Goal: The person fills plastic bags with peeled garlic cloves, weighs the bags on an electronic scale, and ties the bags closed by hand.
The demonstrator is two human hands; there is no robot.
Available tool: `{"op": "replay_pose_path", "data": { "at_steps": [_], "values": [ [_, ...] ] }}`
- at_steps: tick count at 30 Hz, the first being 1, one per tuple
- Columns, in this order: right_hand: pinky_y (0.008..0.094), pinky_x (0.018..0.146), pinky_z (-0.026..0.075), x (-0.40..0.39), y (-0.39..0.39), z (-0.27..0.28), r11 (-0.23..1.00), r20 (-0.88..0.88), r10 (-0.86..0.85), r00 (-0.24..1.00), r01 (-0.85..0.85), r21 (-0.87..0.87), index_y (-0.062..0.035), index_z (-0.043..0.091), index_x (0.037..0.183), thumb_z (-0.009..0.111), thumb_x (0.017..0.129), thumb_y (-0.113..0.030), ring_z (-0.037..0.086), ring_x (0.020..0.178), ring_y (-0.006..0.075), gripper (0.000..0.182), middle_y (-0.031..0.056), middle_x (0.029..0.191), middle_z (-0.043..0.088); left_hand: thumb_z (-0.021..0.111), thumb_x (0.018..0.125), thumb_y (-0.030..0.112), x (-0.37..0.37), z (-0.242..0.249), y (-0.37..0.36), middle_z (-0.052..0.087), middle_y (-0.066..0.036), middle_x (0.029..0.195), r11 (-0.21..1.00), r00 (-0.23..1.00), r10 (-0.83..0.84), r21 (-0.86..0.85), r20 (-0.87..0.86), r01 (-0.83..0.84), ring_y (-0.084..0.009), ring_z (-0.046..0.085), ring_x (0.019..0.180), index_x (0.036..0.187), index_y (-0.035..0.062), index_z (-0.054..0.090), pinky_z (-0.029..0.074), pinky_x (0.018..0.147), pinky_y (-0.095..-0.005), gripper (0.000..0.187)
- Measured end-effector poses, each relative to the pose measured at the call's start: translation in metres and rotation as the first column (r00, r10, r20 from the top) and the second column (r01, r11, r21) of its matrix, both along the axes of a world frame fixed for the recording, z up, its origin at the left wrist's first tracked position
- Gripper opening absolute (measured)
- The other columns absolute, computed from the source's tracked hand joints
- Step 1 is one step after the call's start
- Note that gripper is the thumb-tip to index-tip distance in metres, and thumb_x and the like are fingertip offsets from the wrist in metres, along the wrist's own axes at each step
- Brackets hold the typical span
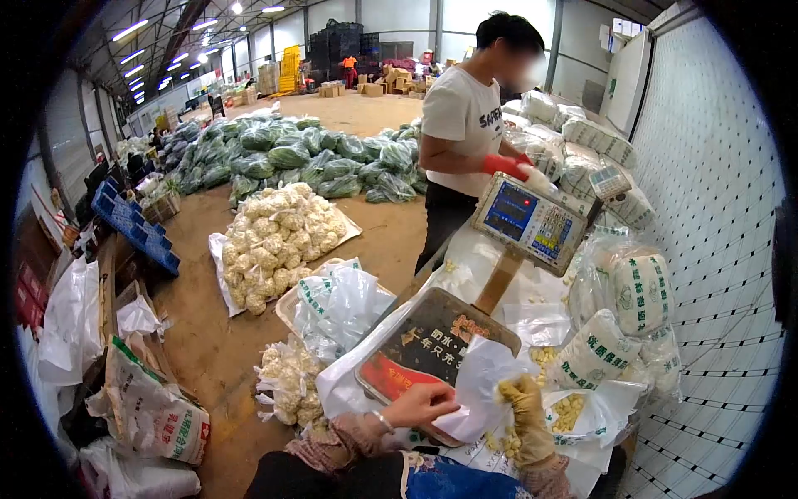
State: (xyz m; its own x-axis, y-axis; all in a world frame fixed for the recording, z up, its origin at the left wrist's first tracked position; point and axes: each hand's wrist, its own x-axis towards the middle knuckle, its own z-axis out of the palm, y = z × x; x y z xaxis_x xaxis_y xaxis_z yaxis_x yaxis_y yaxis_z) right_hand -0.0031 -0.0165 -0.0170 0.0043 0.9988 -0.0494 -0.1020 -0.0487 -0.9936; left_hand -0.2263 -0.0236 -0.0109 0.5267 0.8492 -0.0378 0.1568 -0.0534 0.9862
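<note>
My bare left hand (416, 406), with a bracelet at the wrist, pinches the edge of a white plastic bag (482, 382). My right hand (529, 420) wears a yellowish glove and is closed at the bag's other side, with pale yellow pieces (504, 442) at its fingers. Behind the bag lies the dark, dirty plate of a scale (428, 333), and its display (530, 220) stands on a post beyond. To the right of my gloved hand, an open bag (598, 412) holds more yellow pieces (567, 411).
A person (470, 125) in red gloves stands across the scale. Filled printed bags (594, 349) are stacked at the right. Bags of pale produce (278, 241) and green bundles (291, 154) lie on the floor. A white sack (158, 412) stands at the lower left.
</note>
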Motion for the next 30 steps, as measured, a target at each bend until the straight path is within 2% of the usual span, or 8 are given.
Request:
{"op": "replay_pose_path", "data": {
  "at_steps": [3,4,6,8,12,17,19,30],
  "values": [
    [0.0227,0.048,0.034,-0.023,-0.003,-0.03,0.973,0.149,0.216,0.965,-0.201,-0.113,-0.0069,0.05,0.066,0.065,0.075,-0.019,0.039,0.057,0.0078,0.021,-0.002,0.061,0.044,0.06,0.08,0.023,0.026,-0.011,0.003,0.052,-0.003,0.065,0.979,0.998,-0.018,0.206,0.06,0.006,-0.0085,0.048,0.061,0.083,0.0004,0.052,0.04,0.054,-0.0237,0.024],
    [0.0203,0.049,0.035,-0.037,-0.012,-0.012,0.965,-0.178,0.154,0.972,-0.187,-0.185,-0.0094,0.051,0.071,0.063,0.077,-0.016,0.042,0.059,0.0063,0.015,-0.0049,0.065,0.046,0.058,0.081,0.022,0.031,-0.013,0.001,0.048,-0.004,0.061,0.989,0.993,-0.002,0.15,0.114,-0.016,-0.0115,0.047,0.058,0.079,0.0011,0.051,0.04,0.053,-0.0254,0.023],
    [0.021,0.052,0.038,-0.022,-0.002,-0.016,0.995,0.051,0.102,0.993,-0.103,0.008,-0.0077,0.052,0.071,0.06,0.08,-0.02,0.044,0.06,0.0084,0.017,-0.0015,0.065,0.049,0.058,0.079,0.017,0.027,-0.028,0.004,0.045,-0.008,0.058,0.906,0.989,0.105,0.421,-0.1,-0.054,-0.0187,0.049,0.055,0.076,0.0019,0.051,0.04,0.052,-0.0287,0.017],
    [0.0216,0.052,0.039,0.008,0.003,-0.023,0.99,0.006,-0.069,0.998,0.068,0.123,-0.0084,0.052,0.074,0.058,0.081,-0.018,0.046,0.058,0.0086,0.013,-0.0014,0.065,0.051,0.057,0.073,0.009,0.009,-0.043,0.009,0.044,-0.012,0.056,0.664,0.917,0.392,0.667,0.076,-0.339,-0.0266,0.049,0.054,0.075,0.003,0.052,0.04,0.051,-0.0335,0.009],
    [0.0227,0.046,0.035,0.098,0.029,-0.056,0.921,0.102,-0.285,0.953,0.243,0.305,-0.0086,0.047,0.071,0.056,0.08,-0.012,0.04,0.053,0.0083,0.013,-0.0025,0.062,0.043,0.057,0.066,0.007,-0.064,-0.016,-0.002,0.053,-0.015,0.074,0.646,0.621,0.734,0.563,-0.275,-0.515,-0.0312,0.053,0.071,0.081,0.0046,0.053,0.043,0.061,-0.0355,0.015],
    [0.0347,0.048,0.037,0.046,0.026,-0.026,0.711,0.556,-0.477,0.681,-0.073,0.699,-0.0057,0.049,0.068,0.056,0.072,-0.009,0.046,0.052,0.0211,0.009,0.008,0.058,0.045,0.069,0.061,0.021,-0.023,0.012,-0.02,0.046,-0.015,0.113,0.43,0.702,0.711,0.815,-0.042,-0.388,-0.0321,0.044,0.104,0.114,0.0078,0.046,0.035,0.086,-0.0403,0.059],
    [0.032,0.056,0.041,0.003,0.012,0.012,0.602,0.546,-0.28,0.789,-0.298,0.74,-0.0051,0.045,0.065,0.06,0.067,-0.007,0.052,0.063,0.0237,0.015,0.0096,0.067,0.053,0.072,0.059,0.028,0.013,0.041,-0.027,0.039,-0.015,0.12,0.475,0.787,0.605,0.849,-0.122,-0.234,-0.0323,0.038,0.111,0.122,0.0106,0.041,0.029,0.092,-0.0421,0.073],
    [0.0387,0.078,0.039,0.006,0.033,0.033,0.548,0.539,-0.526,0.658,-0.222,0.807,-0.0037,0.051,0.083,0.052,0.061,0.003,0.048,0.092,0.0318,0.023,0.015,0.096,0.052,0.056,0.063,-0.002,0.011,0.031,-0.024,0.054,-0.013,0.077,0.433,0.799,0.601,0.837,0.008,-0.334,-0.0284,0.056,0.069,0.091,0.0038,0.055,0.046,0.058,-0.0343,0.029]
  ]
}}
